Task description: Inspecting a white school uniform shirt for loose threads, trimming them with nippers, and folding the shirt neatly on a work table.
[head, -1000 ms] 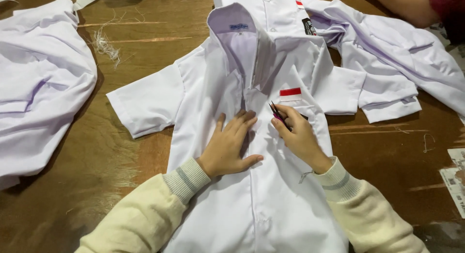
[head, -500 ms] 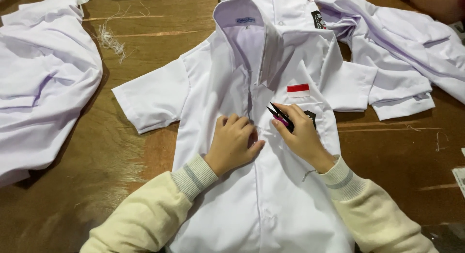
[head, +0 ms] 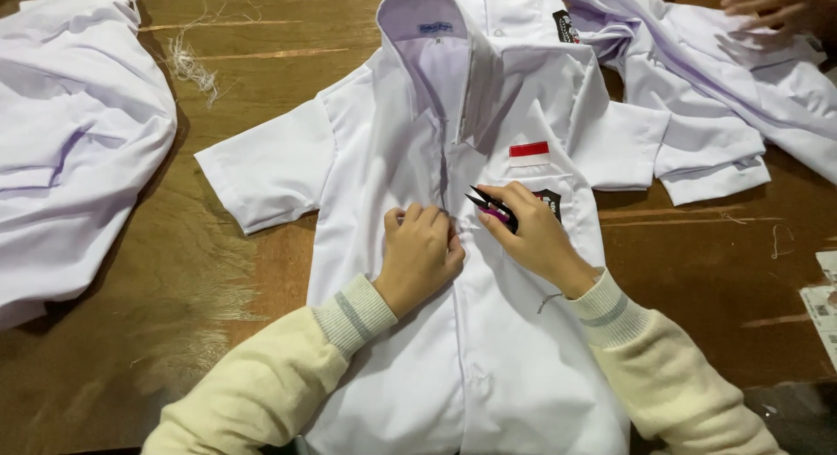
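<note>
A white short-sleeved shirt (head: 488, 333) lies face up and spread flat on a worn brown wooden table (head: 174, 272), collar pointing away from the camera, its button placket running down the middle. The left hand (head: 423, 253) rests on the placket at chest height, fingers curled and pressed together, knuckles up, bunching the fabric edge beneath the fingertips. Just beside it, the right hand (head: 536, 237) pinches a pair of small thread snips (head: 490, 207) with black blades and a pink grip, the tips aimed at the placket close to the left fingertips. Both arms wear cream knitted sleeves with ribbed, grey-striped cuffs.

Under the right hand sits the chest pocket, with a small red-and-white rectangular patch (head: 529, 153) sewn above it and a dark badge (head: 549, 199) partly hidden by the fingers. The cloth is smooth and thin, with soft creases.

Around it, a heap of similar white shirts (head: 70, 159) lies at the left, and more shirts (head: 697, 98) lie crumpled at the upper right, where another person's hand (head: 772, 6) touches them. A tuft of loose white threads (head: 192, 67) lies on the bare wood near the upper left. Printed paper (head: 822, 311) shows at the right edge.
</note>
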